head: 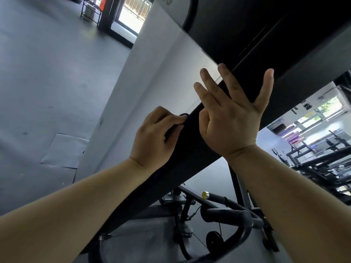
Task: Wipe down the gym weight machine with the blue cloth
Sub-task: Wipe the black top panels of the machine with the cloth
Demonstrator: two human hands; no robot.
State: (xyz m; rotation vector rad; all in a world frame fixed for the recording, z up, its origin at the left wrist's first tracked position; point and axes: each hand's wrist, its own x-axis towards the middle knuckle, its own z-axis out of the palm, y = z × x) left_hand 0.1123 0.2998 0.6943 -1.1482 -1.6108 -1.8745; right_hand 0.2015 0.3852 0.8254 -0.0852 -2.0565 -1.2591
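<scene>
A broad black beam of the weight machine point(284, 44) slants across the view from lower left to upper right. The blue cloth point(187, 121) looks very dark here and lies against the beam's upper edge; most of it blends into the black surface. My left hand point(155, 137) pinches the cloth's top corner between thumb and curled fingers. My right hand point(231, 114) lies just right of it with fingers spread straight over the beam, thumb bent toward the cloth.
Below the beam are the machine's grey curved tubes point(237, 215), a small black wheel point(214, 242) and a brass-tipped pin point(204, 194). A white wall panel point(152, 76) runs on the left, grey floor beyond it. Racks point(322, 164) stand at far right.
</scene>
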